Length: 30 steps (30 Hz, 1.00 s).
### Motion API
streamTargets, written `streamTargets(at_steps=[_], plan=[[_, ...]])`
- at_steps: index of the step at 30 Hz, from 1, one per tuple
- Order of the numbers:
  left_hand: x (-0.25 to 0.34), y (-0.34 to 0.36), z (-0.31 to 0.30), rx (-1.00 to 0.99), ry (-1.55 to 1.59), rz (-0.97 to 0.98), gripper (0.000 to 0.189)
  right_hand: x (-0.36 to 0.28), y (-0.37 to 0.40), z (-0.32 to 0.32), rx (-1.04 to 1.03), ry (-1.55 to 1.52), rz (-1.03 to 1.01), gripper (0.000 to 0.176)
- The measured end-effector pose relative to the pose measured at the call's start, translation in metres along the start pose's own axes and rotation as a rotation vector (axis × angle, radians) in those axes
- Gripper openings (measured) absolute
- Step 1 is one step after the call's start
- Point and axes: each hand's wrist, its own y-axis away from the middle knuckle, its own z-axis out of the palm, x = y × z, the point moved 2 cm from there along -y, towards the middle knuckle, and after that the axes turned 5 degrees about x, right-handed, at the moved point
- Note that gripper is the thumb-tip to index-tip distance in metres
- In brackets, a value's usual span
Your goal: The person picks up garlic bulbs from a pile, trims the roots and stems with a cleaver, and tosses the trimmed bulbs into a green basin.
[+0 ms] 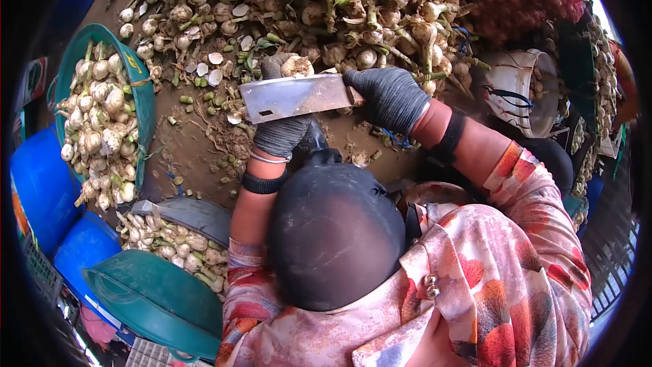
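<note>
The danger, as I judge it, is sitting right at the left hand (280, 132): the cleaver (292, 97) is lying flat across its gloved fingers, so a slip of the blade or a roll of the bulb (297, 66) could be driving the edge into the glove. Mud on the ground may be making the footing and the grip less sure.

The left hand is curling closed around the bulb, pinching it just beyond the blade with the fingertips, while the wrist is showing on the near side of the steel. The right hand (390, 98), also in a dark glove, is wrapping fully shut on the cleaver's handle, just to the right of the left hand, holding the blade level.

Just past the fingertips, cut slices and green scraps (224, 75) are lying scattered on the dirt. Farther ahead, a big pile of untrimmed bulbs (353, 7) is spreading across the ground. Well to the left of the left hand, a green basin (139, 88) is holding pale trimmed bulbs; behind that hand, a grey tub (197, 214) is holding more. To the right of the right hand, a white bucket (519, 88) is lying on its side.
</note>
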Motion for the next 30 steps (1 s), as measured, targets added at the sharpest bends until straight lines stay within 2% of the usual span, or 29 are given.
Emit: streamTargets(at_steps=[2,4,5,6,8,10,11,12,14,15,16,18,21,22,24,25,26,27,28,29,30], plan=[[0.005,0.003,-0.005,-0.018,-0.100,0.056,0.041,0.002,0.005,0.002,0.044,-0.001,-0.002,0.026],[0.021,-0.001,-0.020,0.005,-0.197,0.236,0.043,0.002,0.007,-0.001,0.075,-0.003,-0.022,0.024],[0.029,-0.010,-0.028,0.053,0.113,-0.102,0.046,0.014,0.007,0.005,0.123,-0.031,-0.035,0.024],[0.047,-0.026,-0.042,0.210,0.452,-0.412,0.051,0.040,0.004,0.013,0.083,-0.121,0.222,0.032],[0.054,-0.028,-0.067,0.289,0.360,-0.192,0.058,0.069,0.009,0.007,0.200,0.007,0.313,0.043],[0.035,-0.031,-0.067,0.240,0.464,-0.290,0.064,0.054,0.009,-0.004,0.207,-0.038,0.228,0.044],[0.028,-0.028,-0.069,0.229,0.360,-0.252,0.061,0.045,0.010,-0.009,0.211,-0.134,0.195,0.032],[0.023,-0.035,-0.070,0.232,0.257,-0.200,0.058,0.030,0.009,-0.014,0.291,-0.122,0.170,0.032],[0.015,-0.033,-0.064,0.318,0.592,-0.448,0.052,0.018,0.004,-0.014,0.264,-0.237,0.125,0.035],[0.027,-0.038,-0.071,0.409,0.919,-0.635,0.048,0.010,0.003,-0.015,0.128,-0.263,0.241,0.037],[0.020,-0.033,-0.070,0.471,1.064,-0.772,0.047,0.007,0.003,-0.006,0.151,-0.322,0.206,0.038],[-0.001,-0.026,-0.056,0.510,1.433,-0.813,0.044,0.006,0.007,0.016,0.206,-0.430,0.133,0.040],[0.014,-0.025,-0.050,0.386,1.798,-0.835,0.038,-0.028,-0.001,0.008,0.187,-0.526,0.098,0.031],[0.015,-0.022,-0.048,0.378,1.886,-0.916,0.037,-0.034,-0.002,0.006,0.205,-0.573,0.071,0.030],[0.015,-0.016,-0.044,0.364,2.058,-1.077,0.035,-0.023,-0.005,0.021,0.133,-0.591,0.187,0.031],[0.015,-0.021,-0.049,0.345,2.213,-0.709,0.039,-0.015,-0.008,0.031,0.097,-0.600,0.242,0.032],[0.005,-0.023,-0.067,0.284,2.354,-0.642,0.041,-0.005,-0.008,0.038,0.083,-0.644,0.383,0.033],[-0.001,-0.028,-0.098,0.476,2.306,-0.494,0.043,0.008,-0.006,0.044,0.072,-0.683,0.527,0.034],[-0.009,-0.036,-0.134,0.536,2.269,-0.242,0.049,0.024,0.002,0.054,0.058,-0.720,0.683,0.036],[-0.015,-0.037,-0.169,0.561,2.248,-0.059,0.058,0.045,0.013,0.070,0.139,-0.746,0.686,0.038],[-0.016,-0.037,-0.197,0.702,2.198,-0.094,0.064,0.038,0.018,0.051,0.089,-0.713,0.661,0.037]])
